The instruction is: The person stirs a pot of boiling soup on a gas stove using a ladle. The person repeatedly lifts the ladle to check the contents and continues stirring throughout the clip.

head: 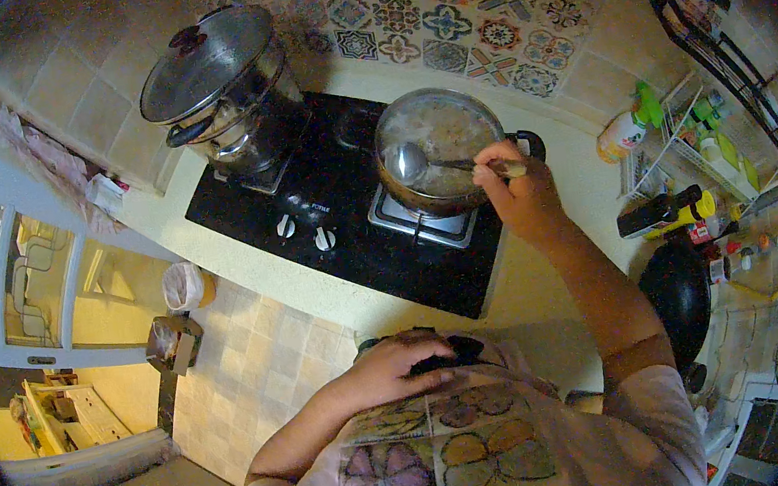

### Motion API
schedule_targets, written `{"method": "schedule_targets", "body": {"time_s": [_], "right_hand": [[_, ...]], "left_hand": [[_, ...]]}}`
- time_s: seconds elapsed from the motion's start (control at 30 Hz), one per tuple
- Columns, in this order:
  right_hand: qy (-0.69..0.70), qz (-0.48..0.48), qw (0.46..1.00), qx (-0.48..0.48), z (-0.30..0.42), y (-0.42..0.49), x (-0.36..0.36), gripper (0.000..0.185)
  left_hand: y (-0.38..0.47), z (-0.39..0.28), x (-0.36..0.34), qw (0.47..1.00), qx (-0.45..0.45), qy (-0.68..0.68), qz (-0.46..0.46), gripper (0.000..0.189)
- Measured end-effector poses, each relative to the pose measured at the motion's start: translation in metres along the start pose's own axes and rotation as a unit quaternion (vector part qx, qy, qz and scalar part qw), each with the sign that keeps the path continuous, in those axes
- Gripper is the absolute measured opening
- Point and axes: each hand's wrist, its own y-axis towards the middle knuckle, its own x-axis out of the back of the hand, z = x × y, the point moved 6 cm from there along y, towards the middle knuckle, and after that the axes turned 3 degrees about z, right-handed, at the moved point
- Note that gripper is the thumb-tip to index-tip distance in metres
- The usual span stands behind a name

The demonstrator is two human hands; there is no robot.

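Observation:
My right hand (518, 185) grips the handle of a metal ladle (408, 162) over a steel pot (393, 187). The round bowl of the ladle is at the left side of the pot, over a pale, cloudy, bubbling liquid (447, 125). Under the pot is the right burner of a black glass gas hob (394, 279). At my waist, my left hand (405, 362) lies against my shirt, over a black item (465, 347). Whether its fingers grip that item is unclear.
A tall lidded steamer pot (238, 108) stands on the left burner. Two control knobs (303, 233) are on the hob's front. To the right are a spray bottle (622, 136), dark bottles (657, 211) and a black wok (677, 301). A lined bin (188, 287) stands on the floor at left.

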Motion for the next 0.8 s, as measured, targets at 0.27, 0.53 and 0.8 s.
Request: {"method": "schedule_targets", "body": {"time_s": [0.27, 0.53, 0.8], "right_hand": [[-0.037, 0.008, 0.999, -0.024, -0.029, 0.013, -0.021, 0.012], [-0.129, -0.012, 0.992, -0.002, -0.058, 0.015, -0.013, 0.014], [-0.275, 0.076, 0.958, 0.028, -0.036, 0.004, -0.006, 0.015]], "left_hand": [[-0.002, 0.0, 0.001, 1.0, -0.01, 0.004, -0.012, 0.033], [-0.003, 0.003, -0.001, 1.0, -0.004, -0.006, -0.016, 0.034], [-0.004, 0.002, 0.0, 1.0, -0.01, -0.009, -0.015, 0.034]]}}
